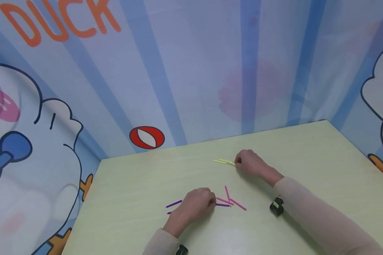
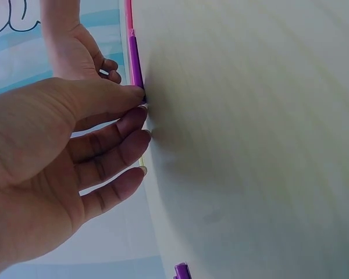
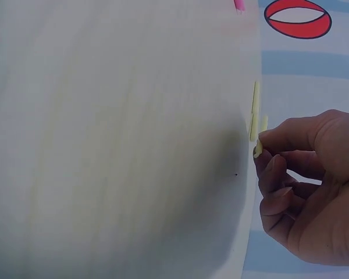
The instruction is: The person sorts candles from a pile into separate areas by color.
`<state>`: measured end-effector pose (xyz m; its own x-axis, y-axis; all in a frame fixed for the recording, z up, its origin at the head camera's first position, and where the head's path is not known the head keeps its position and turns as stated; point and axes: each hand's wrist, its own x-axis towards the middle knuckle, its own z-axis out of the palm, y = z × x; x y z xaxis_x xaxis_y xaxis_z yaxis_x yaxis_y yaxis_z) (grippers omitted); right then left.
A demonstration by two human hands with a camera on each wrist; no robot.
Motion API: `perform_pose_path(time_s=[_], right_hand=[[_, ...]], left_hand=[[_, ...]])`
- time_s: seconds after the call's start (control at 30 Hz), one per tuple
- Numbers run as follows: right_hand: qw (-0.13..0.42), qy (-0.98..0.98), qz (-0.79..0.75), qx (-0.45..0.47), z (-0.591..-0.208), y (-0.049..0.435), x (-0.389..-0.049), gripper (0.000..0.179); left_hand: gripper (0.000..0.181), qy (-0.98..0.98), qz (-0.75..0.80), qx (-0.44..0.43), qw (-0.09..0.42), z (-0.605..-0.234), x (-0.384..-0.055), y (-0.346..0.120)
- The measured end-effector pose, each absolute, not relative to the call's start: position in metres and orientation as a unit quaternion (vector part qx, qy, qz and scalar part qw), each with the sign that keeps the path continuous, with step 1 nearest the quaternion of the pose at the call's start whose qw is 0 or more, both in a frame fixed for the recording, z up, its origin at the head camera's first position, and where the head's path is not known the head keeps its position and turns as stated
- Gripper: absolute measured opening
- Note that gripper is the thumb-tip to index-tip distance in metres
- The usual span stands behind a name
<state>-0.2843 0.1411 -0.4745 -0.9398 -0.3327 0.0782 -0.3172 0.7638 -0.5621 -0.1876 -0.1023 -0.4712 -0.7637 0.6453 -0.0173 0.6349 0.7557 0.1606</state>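
My left hand [image 1: 194,203] is low over the table among thin purple sticks. Its thumb and fingertips pinch the end of one purple stick [image 2: 137,61], which points right toward the pink sticks [image 1: 238,204]. Another purple stick [image 1: 173,204] lies left of that hand, and a further one is mostly hidden behind it. Farther back, my right hand [image 1: 250,163] pinches a small yellow stick [image 3: 257,149] between thumb and index finger. Other yellow sticks [image 1: 221,161] lie just left of those fingertips. What exactly these sticks are, I cannot tell.
The pale yellow table [image 1: 131,184] meets a blue striped backdrop [image 1: 204,71] at its back and sides. A red and white oval [image 1: 146,137] is printed on the backdrop. A black device [image 1: 276,206] is strapped at the right wrist.
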Motion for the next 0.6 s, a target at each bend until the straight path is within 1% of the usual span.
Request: perform_pose_path(time_s=[0.3, 0.6], right_hand=[[0.020, 0.939, -0.300, -0.166, -0.4710, 0.1410, -0.2838, 0.014], [0.014, 0.941, -0.294, -0.170, -0.4729, 0.1401, -0.2835, 0.014]], left_hand=[[0.007, 0.936, 0.076, 0.341, 0.035, -0.4698, -0.1857, -0.1019], [0.007, 0.937, 0.073, 0.338, 0.037, -0.4714, -0.1868, -0.1025]])
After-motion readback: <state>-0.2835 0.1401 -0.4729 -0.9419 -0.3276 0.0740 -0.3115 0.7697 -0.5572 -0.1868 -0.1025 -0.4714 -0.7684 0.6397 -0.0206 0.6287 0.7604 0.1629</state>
